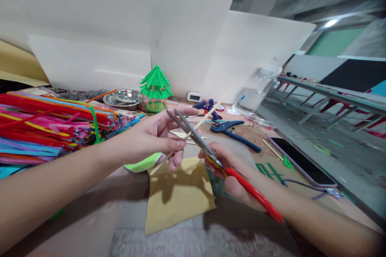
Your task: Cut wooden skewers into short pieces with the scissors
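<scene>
The stack of straws lies at the left of the table. Behind it sits the metal dish, with the paper pagoda just to its right. The pliers lie right of centre; the phone lies further right.

The table carries a tan paper sheet just below the grip, a straw pile far left of it, blue pliers and 1 phone to its right.
</scene>
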The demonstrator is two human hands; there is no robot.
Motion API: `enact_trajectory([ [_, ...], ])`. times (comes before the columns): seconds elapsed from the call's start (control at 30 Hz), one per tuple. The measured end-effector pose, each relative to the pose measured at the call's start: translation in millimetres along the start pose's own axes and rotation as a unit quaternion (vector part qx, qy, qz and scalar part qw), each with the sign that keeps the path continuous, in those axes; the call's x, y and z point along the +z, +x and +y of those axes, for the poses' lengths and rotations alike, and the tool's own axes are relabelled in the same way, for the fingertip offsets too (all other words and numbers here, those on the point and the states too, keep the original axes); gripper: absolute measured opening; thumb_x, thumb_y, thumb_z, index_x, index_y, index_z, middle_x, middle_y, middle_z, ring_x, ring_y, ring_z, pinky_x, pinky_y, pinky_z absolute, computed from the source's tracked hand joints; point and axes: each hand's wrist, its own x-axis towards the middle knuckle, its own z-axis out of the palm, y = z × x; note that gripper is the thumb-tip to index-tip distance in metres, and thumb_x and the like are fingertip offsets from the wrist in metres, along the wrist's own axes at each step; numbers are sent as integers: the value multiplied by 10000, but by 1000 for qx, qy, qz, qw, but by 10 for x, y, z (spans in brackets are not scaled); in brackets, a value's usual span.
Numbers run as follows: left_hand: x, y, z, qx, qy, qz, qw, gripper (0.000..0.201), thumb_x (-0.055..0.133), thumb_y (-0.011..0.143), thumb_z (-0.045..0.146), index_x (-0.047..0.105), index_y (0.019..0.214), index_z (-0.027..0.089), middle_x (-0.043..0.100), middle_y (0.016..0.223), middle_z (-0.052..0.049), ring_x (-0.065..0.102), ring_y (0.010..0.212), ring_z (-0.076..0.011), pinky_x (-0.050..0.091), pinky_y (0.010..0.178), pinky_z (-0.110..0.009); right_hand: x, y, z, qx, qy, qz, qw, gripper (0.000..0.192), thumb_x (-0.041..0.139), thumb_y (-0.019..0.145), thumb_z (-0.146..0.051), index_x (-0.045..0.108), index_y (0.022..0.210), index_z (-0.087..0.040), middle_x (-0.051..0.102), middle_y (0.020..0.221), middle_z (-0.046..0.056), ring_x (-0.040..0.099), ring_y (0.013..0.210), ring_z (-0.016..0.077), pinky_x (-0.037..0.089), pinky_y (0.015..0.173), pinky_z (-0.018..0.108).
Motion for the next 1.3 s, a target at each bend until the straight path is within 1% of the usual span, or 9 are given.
enact_trajectory([
  [0.17, -15, -11, -16, -9, 11, -7, 1000, 484, 646, 919, 80, 553, 1316, 342, 634, 1200, -20, 735, 669, -97, 601, 555, -168, 12, 52, -12, 28, 22, -3, 999, 723, 532, 798, -825, 549, 1203, -227, 540, 905, 27, 465, 754, 173, 431, 664, 291],
  [0.27, -17, -12, -22, -6, 24, -14, 1000, 424, 642, 929, 101, 579, 1279, 331, 637, 1205, -21, 733, 657, -93, 595, 545, -164, 16, 68, -20, 15, 13, 8, 1000, 750, 508, 759, -861, 585, 1128, -213, 501, 853, 9, 416, 715, 156, 401, 625, 276],
  [0.4, -19, -9, -13, -23, -1, -21, 1000, 330, 664, 912, 114, 648, 1196, 282, 628, 1238, -25, 702, 607, -66, 589, 514, -162, 18, 69, -9, 17, 18, 13, 1000, 766, 499, 718, -880, 599, 1077, -211, 494, 846, 8, 420, 718, 161, 395, 634, 279],
  [0.63, -31, -17, -8, -42, -8, -51, 998, 370, 675, 913, 159, 637, 1269, 252, 600, 1380, -120, 665, 567, -51, 548, 483, -144, 41, 67, -57, 23, 24, 5, 999, 702, 516, 735, -866, 581, 966, -206, 462, 845, 0, 369, 701, 150, 339, 614, 273],
  [0.87, -19, -6, -27, -37, -28, -55, 997, 373, 676, 900, 132, 650, 1249, 262, 591, 1377, -103, 649, 561, -37, 523, 473, -127, 73, 83, -171, 19, 16, 22, 999, 661, 530, 769, -846, 549, 892, -196, 421, 770, -21, 361, 673, 138, 318, 585, 268],
  [0.97, -35, -4, -53, -37, -52, -58, 996, 373, 653, 913, 120, 650, 1253, 274, 600, 1362, -86, 658, 562, -42, 526, 468, -135, 50, 83, -177, 13, -14, 13, 1000, 680, 487, 786, -856, 553, 925, -195, 444, 772, -12, 380, 665, 142, 343, 577, 268],
  [1.1, -11, -9, -135, -37, -89, -53, 994, 382, 650, 918, 123, 642, 1251, 310, 626, 1317, -42, 668, 572, -45, 530, 457, -136, 17, 39, -168, 2, -27, 0, 1000, 619, 501, 851, -788, 578, 1032, -202, 552, 856, 34, 471, 703, 166, 430, 621, 291],
  [1.2, 47, -18, -213, -44, -115, -62, 990, 390, 695, 895, 150, 642, 1245, 313, 651, 1258, -34, 667, 577, -50, 531, 454, -138, 15, -9, -170, -19, -14, 6, 1000, 614, 540, 863, -745, 593, 1188, -226, 621, 981, 70, 565, 788, 209, 502, 692, 335],
  [1.3, 106, -27, -249, -45, -123, -72, 989, 372, 710, 890, 180, 650, 1240, 292, 687, 1109, -31, 671, 576, -68, 535, 455, -146, 30, -35, -166, -25, -1, -1, 1000, 649, 568, 896, -670, 504, 1407, -275, 649, 1158, 98, 639, 910, 251, 550, 802, 396],
])
